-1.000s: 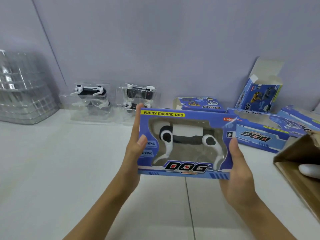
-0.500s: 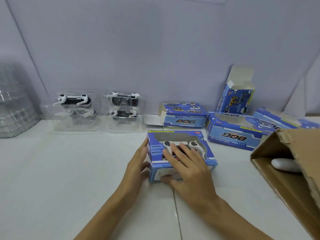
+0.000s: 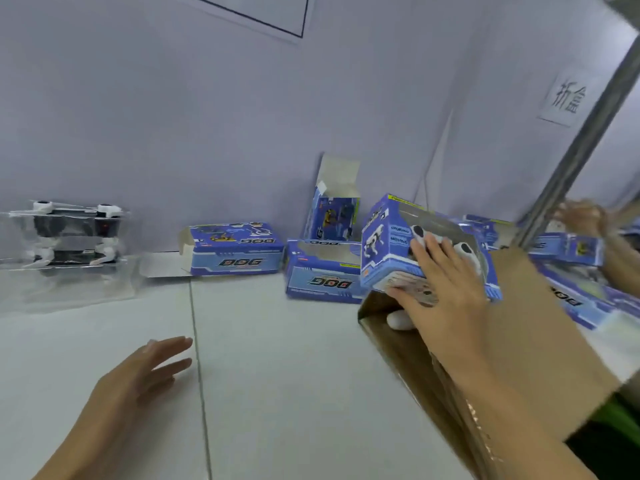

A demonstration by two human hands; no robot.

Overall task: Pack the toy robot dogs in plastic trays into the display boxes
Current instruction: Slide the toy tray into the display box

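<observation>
My right hand [image 3: 446, 289] grips packed display box [image 3: 391, 258], fingers spread over window, toy dog visible inside; box tilted, above open end of cardboard carton [image 3: 540, 327]. My left hand [image 3: 138, 379] empty, fingers relaxed and extended, low over white table [image 3: 277, 358]. Empty boxes [image 3: 235, 251] beyond, between hands. Trayed dogs [image 3: 74, 237] far beyond left hand.

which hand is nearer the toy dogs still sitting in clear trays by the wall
Left. The left hand hovers open over the table, below and right of the trayed dogs. The right hand is far across, gripping a packed box over the carton.
</observation>
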